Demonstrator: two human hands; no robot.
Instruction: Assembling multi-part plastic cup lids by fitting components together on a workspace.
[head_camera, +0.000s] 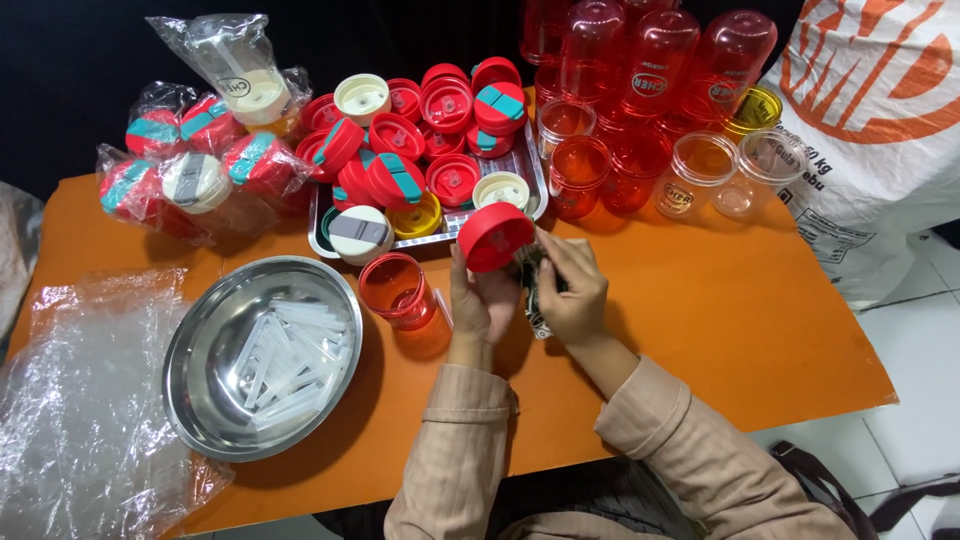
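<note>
My left hand (482, 305) holds a round red lid (495, 236) tilted on edge above the orange table (740, 320). My right hand (572, 288) pinches a small dark folded paper or packet (535, 290) right beside the lid. A red translucent cup (400, 290) stands open on the table just left of my left hand.
A metal tray (528, 170) holds several red, white and yellow lids. A steel bowl (200, 340) contains several white straws. Bagged cups lie at back left, red and clear cups (640, 100) at back right, crumpled plastic wrap (70, 400) at left, a printed sack (880, 130) at right.
</note>
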